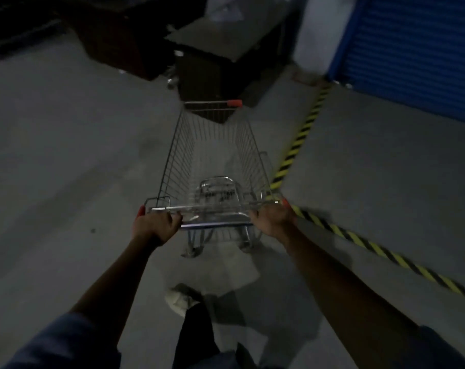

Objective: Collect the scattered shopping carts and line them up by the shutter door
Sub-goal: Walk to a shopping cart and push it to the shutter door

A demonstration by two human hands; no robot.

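Dim floor (pixel 66 155): box (pixel 215 75) blocks cart (pixel 212 155).

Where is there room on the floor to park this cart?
Bare floor lies between the striped tape and the blue shutter door. More bare floor lies left of the shopping cart. Straight ahead is crowded: dark boxes stand close to the cart's front. Both hands, left hand and right hand, grip the handle.

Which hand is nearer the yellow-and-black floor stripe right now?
Right. The right hand grips the cart handle at the end beside the floor stripe; the left hand grips the far end, across the cart.
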